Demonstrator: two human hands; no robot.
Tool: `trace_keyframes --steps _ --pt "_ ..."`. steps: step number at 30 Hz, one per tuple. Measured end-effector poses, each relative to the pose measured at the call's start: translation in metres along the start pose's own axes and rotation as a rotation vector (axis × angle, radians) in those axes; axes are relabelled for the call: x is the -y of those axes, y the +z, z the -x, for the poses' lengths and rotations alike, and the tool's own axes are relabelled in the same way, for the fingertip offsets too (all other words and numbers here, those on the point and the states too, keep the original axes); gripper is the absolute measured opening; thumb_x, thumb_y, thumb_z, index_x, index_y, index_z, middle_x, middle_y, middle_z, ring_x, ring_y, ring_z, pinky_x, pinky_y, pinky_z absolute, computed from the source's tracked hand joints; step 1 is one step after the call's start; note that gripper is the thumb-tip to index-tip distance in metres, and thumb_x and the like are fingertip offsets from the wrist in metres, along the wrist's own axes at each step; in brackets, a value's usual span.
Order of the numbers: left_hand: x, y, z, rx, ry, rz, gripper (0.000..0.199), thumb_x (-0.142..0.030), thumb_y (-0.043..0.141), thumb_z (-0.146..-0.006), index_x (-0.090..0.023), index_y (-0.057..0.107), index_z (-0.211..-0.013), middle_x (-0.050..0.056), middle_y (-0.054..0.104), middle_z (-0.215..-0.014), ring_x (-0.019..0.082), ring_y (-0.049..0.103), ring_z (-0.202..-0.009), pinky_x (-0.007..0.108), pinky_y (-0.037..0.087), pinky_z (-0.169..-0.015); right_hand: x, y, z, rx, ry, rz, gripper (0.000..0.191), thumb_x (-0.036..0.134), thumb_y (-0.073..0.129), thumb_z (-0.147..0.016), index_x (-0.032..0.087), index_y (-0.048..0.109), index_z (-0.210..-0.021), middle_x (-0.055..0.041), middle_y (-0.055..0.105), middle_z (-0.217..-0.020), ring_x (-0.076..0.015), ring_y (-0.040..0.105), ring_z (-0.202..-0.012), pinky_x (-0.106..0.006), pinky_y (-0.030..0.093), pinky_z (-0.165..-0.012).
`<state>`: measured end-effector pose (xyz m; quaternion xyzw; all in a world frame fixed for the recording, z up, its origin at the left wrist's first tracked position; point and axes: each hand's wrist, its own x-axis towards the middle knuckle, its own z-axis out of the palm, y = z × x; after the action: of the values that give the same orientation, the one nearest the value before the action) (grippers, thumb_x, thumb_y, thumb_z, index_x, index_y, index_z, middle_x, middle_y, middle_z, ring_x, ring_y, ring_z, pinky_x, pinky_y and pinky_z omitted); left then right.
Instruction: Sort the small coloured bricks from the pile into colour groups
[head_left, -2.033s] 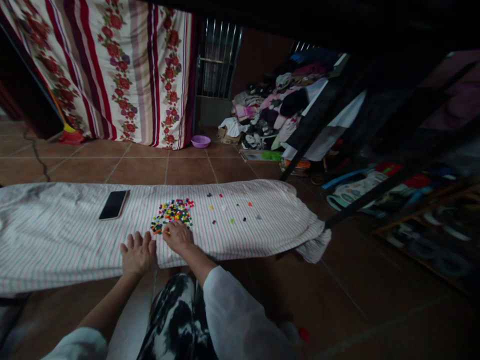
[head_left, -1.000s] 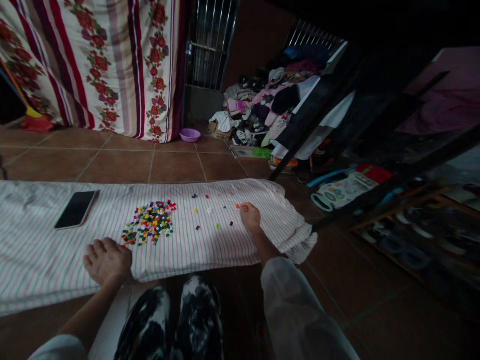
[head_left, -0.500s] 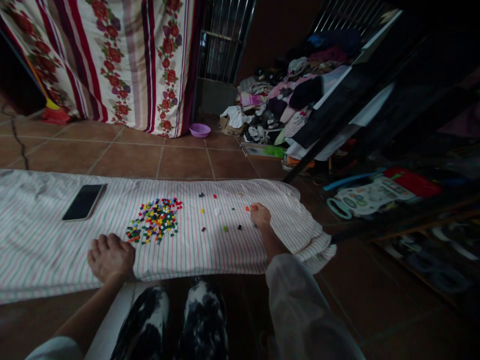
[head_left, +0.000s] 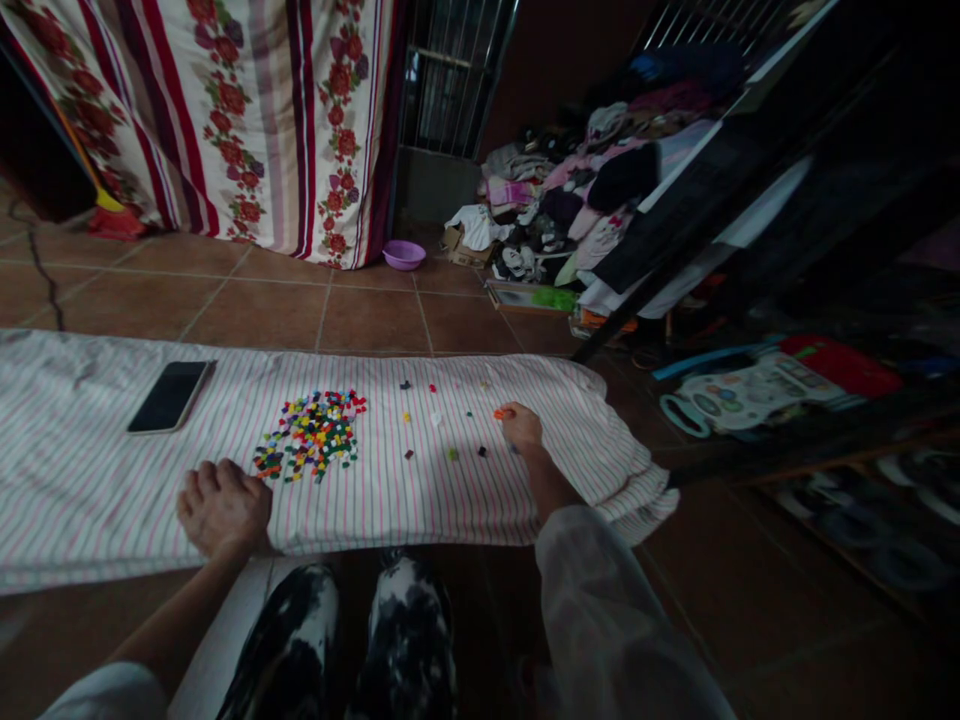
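Note:
My left hand (head_left: 223,508) lies palm down at the cloth's front edge, fingers spread, just left of the heap of small multicoloured pieces (head_left: 313,430). At the right, my right hand (head_left: 522,428) has its fingers pinched on a small orange piece (head_left: 499,413) at the cloth's surface. Nearby, small groups sit apart in loose rows: a white one (head_left: 437,419), a yellow one (head_left: 406,417), a red one (head_left: 433,388), a lime green one (head_left: 453,454) and a black one (head_left: 482,452). A bluish piece beside my right wrist is partly hidden.
Left of the heap, a phone (head_left: 171,397) lies on the striped cloth (head_left: 82,450). Beyond are a purple basin (head_left: 404,255), a flowered curtain (head_left: 262,120) and a pile of clothes (head_left: 555,200). A dark slanted post (head_left: 630,310) and a toy panel (head_left: 739,390) stand right.
The view has shifted slightly. My right hand stays by the orange pieces with its fingers still pinched, and my left hand keeps its place on the cloth.

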<state>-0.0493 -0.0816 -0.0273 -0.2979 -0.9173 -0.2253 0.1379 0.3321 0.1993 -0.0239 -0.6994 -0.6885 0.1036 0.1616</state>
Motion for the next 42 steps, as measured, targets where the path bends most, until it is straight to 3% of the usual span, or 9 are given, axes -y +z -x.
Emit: trace_keyframes --steps 6,12,16,21,26,32,36,42 --pt "0.0 0.002 0.001 -0.022 -0.001 0.038 0.04 -0.027 0.039 -0.082 -0.011 0.057 -0.114 0.02 0.053 -0.129 0.033 0.037 -0.132 0.052 0.03 -0.105 0.002 -0.005 0.003 -0.014 0.003 0.008 0.033 0.014 0.044 -0.086 0.019 0.072 -0.101 -0.0077 0.072 -0.1 -0.0181 0.065 -0.091 -0.026 0.045 -0.081" --pt "0.001 0.002 0.0 -0.006 -0.004 0.024 0.04 -0.029 0.035 -0.085 -0.009 0.058 -0.111 0.022 0.053 -0.129 0.033 0.036 -0.133 0.052 0.03 -0.106 0.015 -0.014 0.011 -0.138 -0.048 -0.078 0.034 0.015 0.043 -0.084 0.015 0.07 -0.103 -0.0109 0.07 -0.1 -0.0201 0.064 -0.091 -0.031 0.045 -0.084" --pt "0.0 0.002 -0.001 0.016 -0.022 0.033 0.042 -0.027 0.035 -0.085 -0.007 0.058 -0.114 0.024 0.052 -0.131 0.034 0.035 -0.135 0.052 0.027 -0.108 0.035 -0.015 0.019 -0.183 -0.148 -0.147 0.033 0.016 0.044 -0.081 0.015 0.071 -0.101 -0.0111 0.07 -0.1 -0.0205 0.063 -0.091 -0.032 0.046 -0.088" --pt "0.002 0.006 -0.001 0.015 -0.022 0.037 0.044 -0.027 0.034 -0.086 -0.006 0.056 -0.118 0.024 0.05 -0.134 0.033 0.034 -0.136 0.052 0.025 -0.11 0.077 -0.005 0.049 -0.228 -0.404 -0.342 0.031 0.02 0.044 -0.079 0.018 0.07 -0.096 -0.0084 0.07 -0.094 -0.02 0.063 -0.085 -0.033 0.049 -0.084" --pt "0.005 0.009 -0.001 0.037 -0.034 0.037 0.046 -0.027 0.035 -0.086 -0.006 0.054 -0.123 0.023 0.047 -0.138 0.033 0.03 -0.138 0.051 0.023 -0.112 0.132 0.018 0.112 -0.091 -0.602 -0.529 0.029 0.022 0.044 -0.083 0.019 0.069 -0.098 -0.0071 0.067 -0.091 -0.0165 0.062 -0.077 -0.028 0.051 -0.075" --pt "0.008 0.011 -0.002 0.038 -0.027 0.007 0.046 -0.027 0.036 -0.086 -0.005 0.054 -0.122 0.023 0.048 -0.137 0.035 0.032 -0.137 0.05 0.023 -0.112 0.181 0.051 0.18 0.167 -0.674 -0.589 0.024 0.021 0.048 -0.086 0.022 0.069 -0.098 -0.0053 0.065 -0.091 -0.0156 0.061 -0.08 -0.026 0.05 -0.074" --pt "0.01 0.013 -0.002 0.033 -0.025 0.016 0.046 -0.027 0.034 -0.087 -0.005 0.054 -0.123 0.023 0.047 -0.138 0.035 0.032 -0.138 0.051 0.023 -0.112 0.198 0.064 0.2 0.298 -0.686 -0.52 0.023 0.019 0.052 -0.085 0.024 0.068 -0.1 -0.0025 0.063 -0.092 -0.014 0.06 -0.08 -0.025 0.049 -0.074" --pt "0.01 0.012 -0.002 0.041 -0.03 0.082 0.048 -0.026 0.037 -0.086 -0.005 0.051 -0.127 0.024 0.044 -0.141 0.034 0.026 -0.141 0.052 0.02 -0.113 0.213 0.072 0.208 0.345 -0.648 -0.466 0.026 0.016 0.053 -0.083 0.025 0.067 -0.103 -0.0029 0.062 -0.098 -0.0153 0.06 -0.087 -0.027 0.049 -0.082"
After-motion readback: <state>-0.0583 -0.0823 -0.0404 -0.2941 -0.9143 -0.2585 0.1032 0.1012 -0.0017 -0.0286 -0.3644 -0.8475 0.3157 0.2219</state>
